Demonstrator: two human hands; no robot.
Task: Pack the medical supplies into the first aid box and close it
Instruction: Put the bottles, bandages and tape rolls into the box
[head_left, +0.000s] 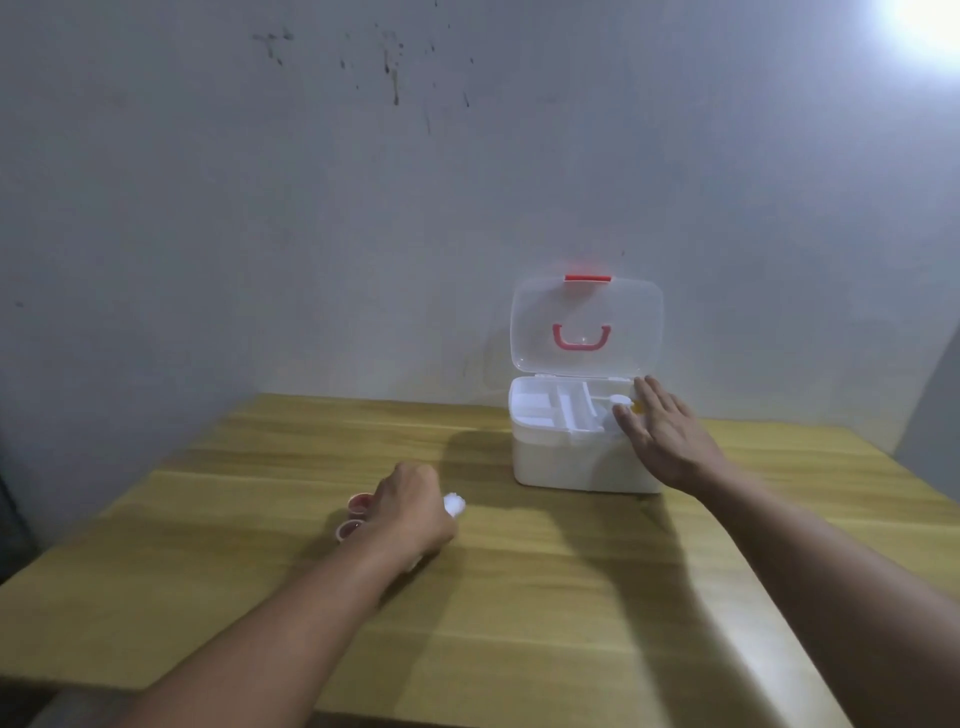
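One white first aid box (582, 462), clear lid (587, 325) upright, red handle (581, 336).

Two bare forearms, left hand (410, 506) and right hand (662, 434) ungloved (no sleeves, rings or watch visible)

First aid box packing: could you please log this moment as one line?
box: lid open | right hand: open, at box's right rim | left hand: closed on white item | two red-topped containers: on table
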